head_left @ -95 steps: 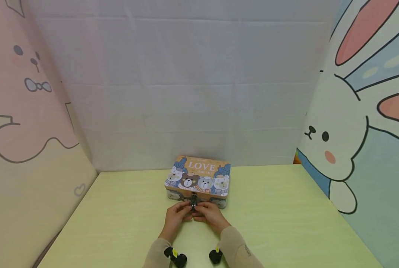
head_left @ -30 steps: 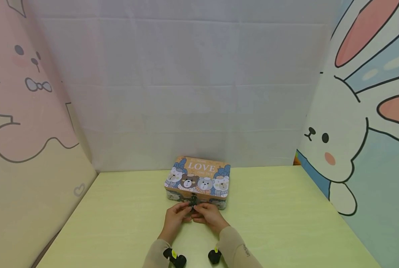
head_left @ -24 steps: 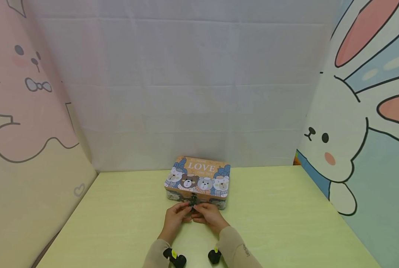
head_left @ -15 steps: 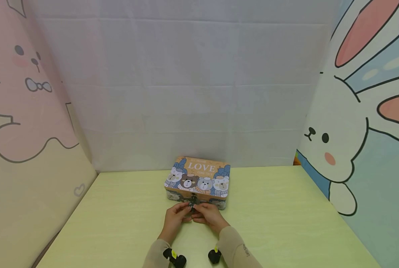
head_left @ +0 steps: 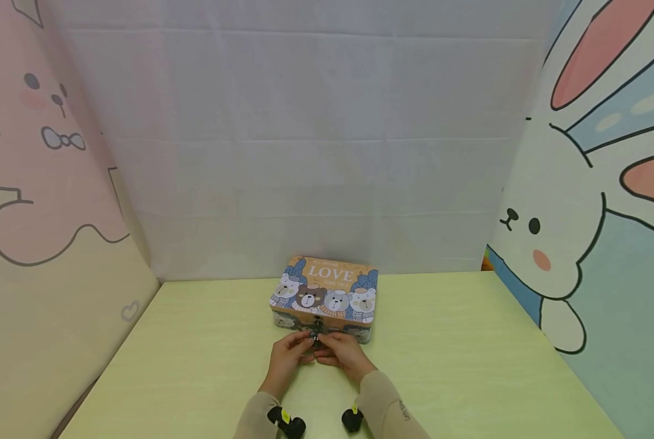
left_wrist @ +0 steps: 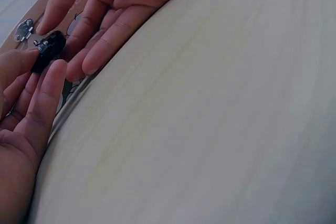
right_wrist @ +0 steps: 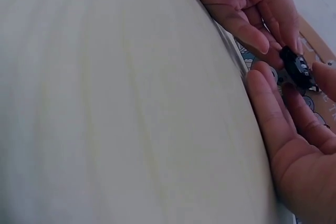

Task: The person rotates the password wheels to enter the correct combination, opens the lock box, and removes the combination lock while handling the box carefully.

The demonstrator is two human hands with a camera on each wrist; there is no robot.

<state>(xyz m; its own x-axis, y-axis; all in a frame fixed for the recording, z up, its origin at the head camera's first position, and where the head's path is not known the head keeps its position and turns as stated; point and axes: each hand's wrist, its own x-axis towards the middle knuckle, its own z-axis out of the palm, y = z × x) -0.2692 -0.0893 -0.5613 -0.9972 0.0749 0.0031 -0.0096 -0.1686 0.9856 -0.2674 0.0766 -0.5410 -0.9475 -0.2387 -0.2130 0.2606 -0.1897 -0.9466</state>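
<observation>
A small black combination padlock (right_wrist: 298,68) with number dials hangs at the front latch of a tin box (head_left: 327,286). The lid shows cartoon bears and the word LOVE. From the left, my left hand (head_left: 285,360) pinches the padlock with its fingertips. My right hand (head_left: 345,353) grips its other side, its thumb beside the dials. In the left wrist view, the padlock (left_wrist: 50,48) sits between both hands, and a metal latch (left_wrist: 24,30) shows on the box just beyond. The dial digits are too small to read, and fingers hide part of the lock.
The box stands on a pale yellow-green table (head_left: 195,341), near a white cloth backdrop (head_left: 316,152). Cartoon-printed panels flank the table, with a rabbit on the right panel (head_left: 557,256). Black wrist cameras sit on both sleeves.
Both hands stay at nearly the same place by the box front. The padlock tilts a little between the fingers, and its glints shift. The box has not moved.
</observation>
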